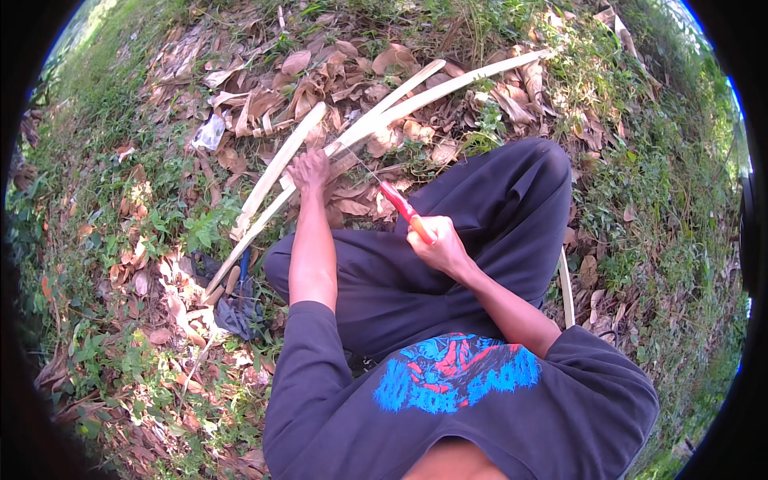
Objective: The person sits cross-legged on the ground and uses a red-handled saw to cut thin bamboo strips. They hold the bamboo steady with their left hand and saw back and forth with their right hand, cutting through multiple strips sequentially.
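Across my front runs a long, pale wooden strip point(456, 85), slanting from the lower left to the upper right. My left hand point(310, 170) grips it near its middle, fingers pressed round the wood. My right hand point(442, 242) is closed on the red and orange handle of a thin-bladed saw point(398, 200). The narrow blade, seen almost edge-on, reaches up and left to the strip just right of my left hand. Its teeth are too fine to make out. Another pale strip point(280, 160) lies on the left, close beside my left hand.
Dry brown leaves point(352, 72) and green plants cover the ground. A shorter strip end point(416, 78) shows beside the long strip. Dark cloth or bag point(240, 314) lies left of my folded legs point(488, 208). Clear plastic point(210, 132) lies farther left; another strip point(567, 288) is at my right.
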